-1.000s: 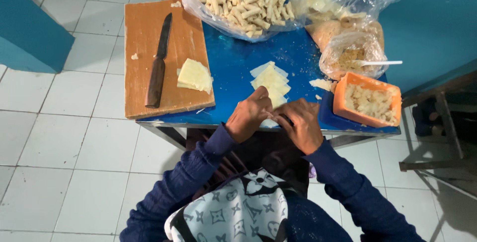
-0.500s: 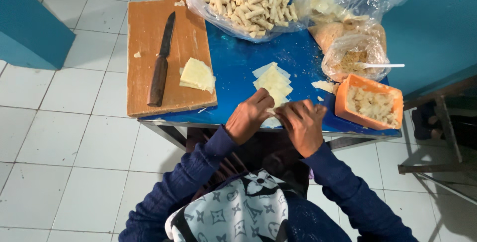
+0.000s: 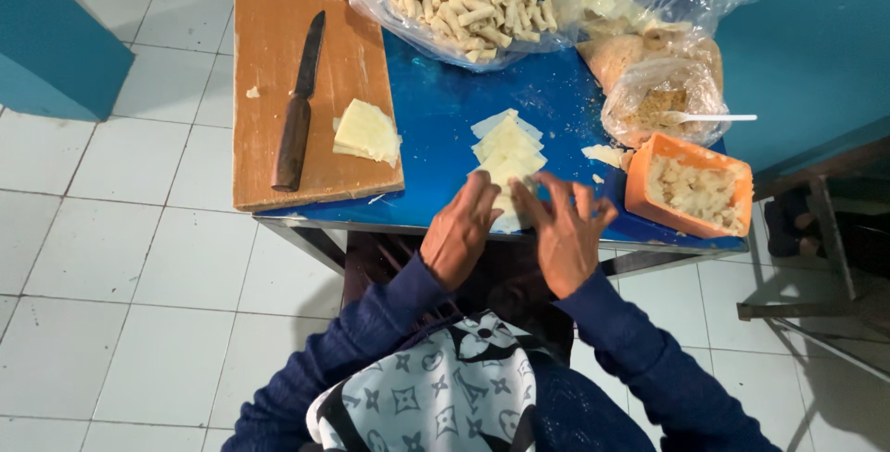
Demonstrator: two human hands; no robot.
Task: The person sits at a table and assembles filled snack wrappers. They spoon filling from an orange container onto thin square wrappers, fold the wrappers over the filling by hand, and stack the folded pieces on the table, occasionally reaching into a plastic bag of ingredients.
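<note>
At the blue table's near edge, left hand and right hand press loose, spread fingers onto a pale wrapper. Stacked wrappers lie at twelve o'clock, an orange tub at three.

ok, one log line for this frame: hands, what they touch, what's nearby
left hand: on wrapper | right hand: on wrapper | nearby: orange tub, knife on board

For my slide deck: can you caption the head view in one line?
Both hands, left hand and right hand, work a pale wrapper sheet at the blue table edge.
</note>
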